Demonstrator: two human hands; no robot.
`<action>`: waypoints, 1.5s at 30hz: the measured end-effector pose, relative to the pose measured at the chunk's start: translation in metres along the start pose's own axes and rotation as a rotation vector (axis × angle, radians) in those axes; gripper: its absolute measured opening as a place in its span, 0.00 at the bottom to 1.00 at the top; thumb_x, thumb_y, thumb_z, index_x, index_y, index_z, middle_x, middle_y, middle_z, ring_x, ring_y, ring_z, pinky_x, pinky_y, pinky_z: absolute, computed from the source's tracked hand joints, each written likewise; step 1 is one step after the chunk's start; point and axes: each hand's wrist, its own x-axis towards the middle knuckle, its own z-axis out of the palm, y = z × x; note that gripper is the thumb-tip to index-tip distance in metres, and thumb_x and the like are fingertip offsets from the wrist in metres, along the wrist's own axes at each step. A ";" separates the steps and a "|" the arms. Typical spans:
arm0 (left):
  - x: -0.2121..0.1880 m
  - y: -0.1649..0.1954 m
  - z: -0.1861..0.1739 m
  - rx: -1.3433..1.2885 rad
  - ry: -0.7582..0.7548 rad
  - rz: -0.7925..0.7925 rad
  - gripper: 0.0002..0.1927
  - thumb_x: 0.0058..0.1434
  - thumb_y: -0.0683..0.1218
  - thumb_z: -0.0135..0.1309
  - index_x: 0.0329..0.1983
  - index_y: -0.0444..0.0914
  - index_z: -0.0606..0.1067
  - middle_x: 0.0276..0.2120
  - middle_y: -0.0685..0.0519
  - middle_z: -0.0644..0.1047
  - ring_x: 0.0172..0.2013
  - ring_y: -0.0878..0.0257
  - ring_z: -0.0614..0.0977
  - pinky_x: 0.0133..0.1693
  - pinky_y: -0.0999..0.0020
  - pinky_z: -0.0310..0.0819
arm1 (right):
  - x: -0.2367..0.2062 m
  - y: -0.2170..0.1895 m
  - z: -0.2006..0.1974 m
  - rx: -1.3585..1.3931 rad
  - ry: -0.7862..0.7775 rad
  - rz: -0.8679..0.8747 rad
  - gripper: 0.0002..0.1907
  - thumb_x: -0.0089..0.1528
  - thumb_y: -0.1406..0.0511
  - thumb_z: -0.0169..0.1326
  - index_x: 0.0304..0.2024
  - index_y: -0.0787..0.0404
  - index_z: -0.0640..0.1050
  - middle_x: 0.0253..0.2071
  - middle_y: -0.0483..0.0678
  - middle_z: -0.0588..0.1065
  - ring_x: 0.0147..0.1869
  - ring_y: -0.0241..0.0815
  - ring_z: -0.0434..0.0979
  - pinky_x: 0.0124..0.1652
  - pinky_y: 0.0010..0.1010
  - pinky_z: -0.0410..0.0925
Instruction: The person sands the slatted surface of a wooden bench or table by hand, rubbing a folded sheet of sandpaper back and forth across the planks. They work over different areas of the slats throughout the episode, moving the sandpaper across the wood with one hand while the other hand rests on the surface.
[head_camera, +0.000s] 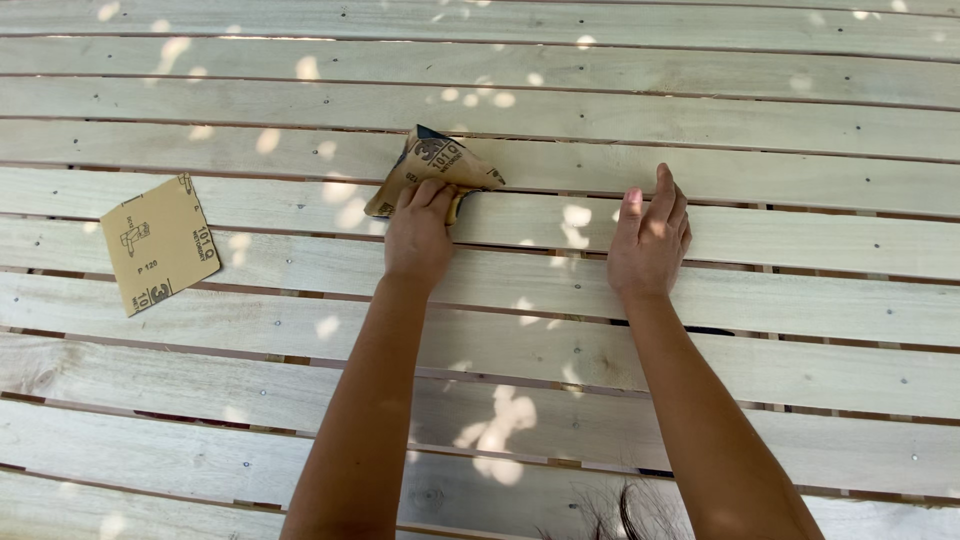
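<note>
My left hand (420, 238) presses down on a folded, crumpled piece of tan sandpaper (432, 168), fingers curled over its near edge and pinning it to a pale wooden plank (780, 235); the sheet's long axis runs slantwise, from its lower-left corner up toward a pointed corner aimed away from me and slightly right. My right hand (650, 243) lies flat and open on the same plank, well to the right of the paper, fingers together and pointing away from me, holding nothing. A second flat sandpaper sheet (160, 243) lies apart at far left, tilted.
</note>
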 end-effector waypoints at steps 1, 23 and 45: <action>0.002 0.017 0.013 0.005 -0.020 0.068 0.25 0.59 0.35 0.52 0.61 0.38 0.74 0.60 0.54 0.71 0.61 0.52 0.70 0.64 0.61 0.67 | 0.000 0.000 0.000 0.001 0.008 -0.017 0.41 0.72 0.41 0.23 0.75 0.60 0.56 0.72 0.59 0.59 0.76 0.61 0.57 0.71 0.54 0.47; 0.006 0.104 0.071 -0.098 0.030 0.305 0.20 0.59 0.38 0.51 0.56 0.42 0.77 0.56 0.57 0.74 0.61 0.54 0.71 0.67 0.57 0.63 | 0.003 0.005 0.001 -0.015 0.035 -0.065 0.38 0.73 0.42 0.28 0.75 0.60 0.58 0.71 0.60 0.62 0.75 0.60 0.59 0.71 0.54 0.47; 0.018 0.059 0.046 -0.145 0.015 0.178 0.18 0.57 0.37 0.55 0.51 0.41 0.77 0.55 0.55 0.74 0.59 0.53 0.73 0.58 0.57 0.70 | 0.004 0.007 -0.002 -0.026 -0.009 -0.054 0.38 0.73 0.42 0.29 0.75 0.59 0.58 0.72 0.57 0.61 0.76 0.57 0.57 0.71 0.52 0.46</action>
